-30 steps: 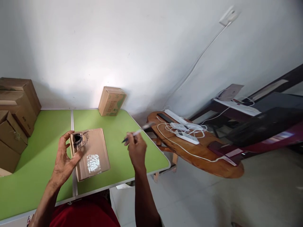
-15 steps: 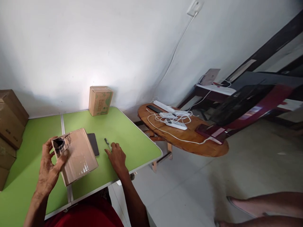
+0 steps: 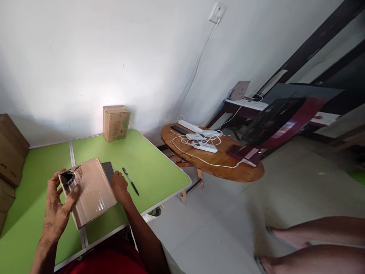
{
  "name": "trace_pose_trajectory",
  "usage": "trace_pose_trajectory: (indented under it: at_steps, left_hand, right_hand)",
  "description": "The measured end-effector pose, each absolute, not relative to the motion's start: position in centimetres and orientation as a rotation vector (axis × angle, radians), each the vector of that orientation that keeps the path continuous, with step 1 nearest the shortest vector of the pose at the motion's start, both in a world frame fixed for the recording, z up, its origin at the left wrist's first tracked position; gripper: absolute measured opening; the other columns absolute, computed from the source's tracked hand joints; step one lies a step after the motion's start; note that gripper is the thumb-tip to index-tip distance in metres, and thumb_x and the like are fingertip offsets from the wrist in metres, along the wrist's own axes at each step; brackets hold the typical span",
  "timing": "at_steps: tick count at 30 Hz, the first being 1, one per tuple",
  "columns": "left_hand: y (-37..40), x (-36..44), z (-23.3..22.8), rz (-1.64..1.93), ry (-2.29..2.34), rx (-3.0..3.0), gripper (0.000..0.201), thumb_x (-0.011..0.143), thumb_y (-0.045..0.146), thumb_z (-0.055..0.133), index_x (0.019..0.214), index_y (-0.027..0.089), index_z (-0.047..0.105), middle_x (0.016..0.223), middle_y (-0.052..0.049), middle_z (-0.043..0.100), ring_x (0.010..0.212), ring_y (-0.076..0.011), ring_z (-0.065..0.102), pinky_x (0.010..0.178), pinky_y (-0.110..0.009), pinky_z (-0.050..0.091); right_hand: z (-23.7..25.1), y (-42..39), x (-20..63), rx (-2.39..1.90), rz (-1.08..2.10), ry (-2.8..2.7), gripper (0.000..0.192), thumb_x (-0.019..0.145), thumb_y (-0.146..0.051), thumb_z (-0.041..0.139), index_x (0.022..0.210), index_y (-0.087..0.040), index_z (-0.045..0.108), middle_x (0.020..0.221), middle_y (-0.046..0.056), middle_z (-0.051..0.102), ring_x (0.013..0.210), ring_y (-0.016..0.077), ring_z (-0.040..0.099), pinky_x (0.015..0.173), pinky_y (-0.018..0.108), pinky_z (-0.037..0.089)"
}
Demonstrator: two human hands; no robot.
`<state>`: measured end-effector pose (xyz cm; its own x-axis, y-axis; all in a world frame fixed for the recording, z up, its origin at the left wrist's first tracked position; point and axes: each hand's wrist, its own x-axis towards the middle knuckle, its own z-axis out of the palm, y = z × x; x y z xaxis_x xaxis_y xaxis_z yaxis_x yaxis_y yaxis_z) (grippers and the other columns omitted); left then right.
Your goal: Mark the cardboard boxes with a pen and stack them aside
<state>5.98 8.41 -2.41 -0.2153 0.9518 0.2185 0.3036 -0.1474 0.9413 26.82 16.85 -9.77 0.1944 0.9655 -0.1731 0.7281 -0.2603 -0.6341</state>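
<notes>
head view: left hand (image 3: pixel 58 207) grips parcel (image 3: pixel 88 192); right hand (image 3: pixel 119 185), seemingly empty, beside it.

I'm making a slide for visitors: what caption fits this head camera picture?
Left hand grips a taped cardboard parcel over a green table; right hand rests beside a pen.

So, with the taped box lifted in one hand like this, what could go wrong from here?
The left hand holds the taped cardboard box only at one corner, so it might tilt or slip onto the dark phone lying partly beneath it. The right hand rests beside the pen; a sideways nudge could roll it toward the edge of the green table.
</notes>
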Motion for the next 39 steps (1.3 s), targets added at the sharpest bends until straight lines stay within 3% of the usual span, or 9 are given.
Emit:
trace_pose_trajectory:
  at_steps: [5,10,13,16,20,25,31,39]
  left_hand:
    - [8.2,6.2,-2.5,1.372,1.514,1.449,0.090,0.084,0.085,0.079,0.149,0.029,0.053,0.152,-0.017,0.065,0.147,-0.0468,0.061,0.121,-0.075,0.051]
    - [8.0,6.2,-2.3,1.420,1.491,1.450,0.082,0.087,0.083,0.079,0.146,0.030,0.057,0.146,-0.015,0.069,0.147,-0.0457,0.062,0.122,-0.074,0.050]
    - [7.9,6.3,-2.5,1.462,1.476,1.444,0.080,0.087,0.082,0.079,0.144,0.030,0.058,0.146,-0.015,0.069,0.147,-0.0447,0.063,0.123,-0.072,0.051]
    - [8.0,6.7,-2.8,1.489,1.467,1.452,0.081,0.085,0.083,0.080,0.143,0.030,0.060,0.151,-0.015,0.067,0.147,-0.0438,0.063,0.123,-0.071,0.051]
    - [8.0,7.2,-3.4,1.508,1.464,1.517,0.080,0.087,0.082,0.078,0.146,0.032,0.060,0.157,-0.015,0.065,0.151,-0.0426,0.061,0.125,-0.071,0.050]
    - [7.9,7.3,-3.8,1.488,1.466,1.562,0.081,0.089,0.079,0.078,0.151,0.031,0.058,0.159,-0.016,0.063,0.153,-0.0433,0.059,0.127,-0.074,0.046]
    - [7.9,6.9,-4.3,1.526,1.431,1.604,0.076,0.088,0.068,0.079,0.151,0.031,0.057,0.161,-0.015,0.062,0.156,-0.0448,0.057,0.127,-0.072,0.047]
    - [8.1,7.1,-4.9,1.622,1.397,1.660,0.057,0.090,0.057,0.069,0.141,0.031,0.064,0.133,-0.011,0.073,0.127,-0.0423,0.072,0.112,-0.068,0.060]
  right_hand:
    - [-10.5,15.8,27.4,-1.821,1.011,-1.468,0.023,0.090,-0.033,0.083,0.101,-0.017,0.072,0.113,0.019,0.084,0.112,0.0368,0.081,0.092,0.042,0.064]
    - [-11.4,13.2,29.6,-1.562,1.262,-1.288,0.036,0.094,-0.054,0.078,0.105,-0.020,0.073,0.093,0.009,0.083,0.078,0.0263,0.080,0.070,0.037,0.066]
    - [-10.7,11.2,32.0,-1.281,1.418,-1.028,0.054,0.083,-0.064,0.090,0.111,-0.021,0.074,0.103,0.011,0.084,0.084,0.0265,0.081,0.072,0.039,0.070]
    - [-8.2,9.1,34.0,-0.959,1.529,-0.794,0.065,0.072,-0.059,0.105,0.116,-0.020,0.075,0.115,0.013,0.086,0.096,0.0294,0.084,0.083,0.046,0.073]
    - [-3.7,6.4,34.7,-0.811,1.524,-0.832,0.057,0.085,-0.056,0.102,0.124,-0.023,0.075,0.117,0.013,0.086,0.093,0.0315,0.087,0.083,0.050,0.075]
    - [-0.9,3.7,31.6,-0.619,1.636,-0.911,0.052,0.089,-0.057,0.099,0.125,-0.031,0.071,0.107,0.007,0.086,0.092,0.0327,0.087,0.075,0.049,0.075]
    - [-0.4,3.1,27.1,-0.484,1.883,-0.951,0.072,0.084,-0.058,0.101,0.142,-0.031,0.067,0.098,0.004,0.083,0.093,0.0340,0.087,0.075,0.048,0.074]
    - [-0.7,2.9,25.4,-0.417,1.972,-0.912,0.083,0.080,-0.049,0.105,0.148,-0.031,0.062,0.098,0.000,0.082,0.082,0.0307,0.087,0.073,0.045,0.073]
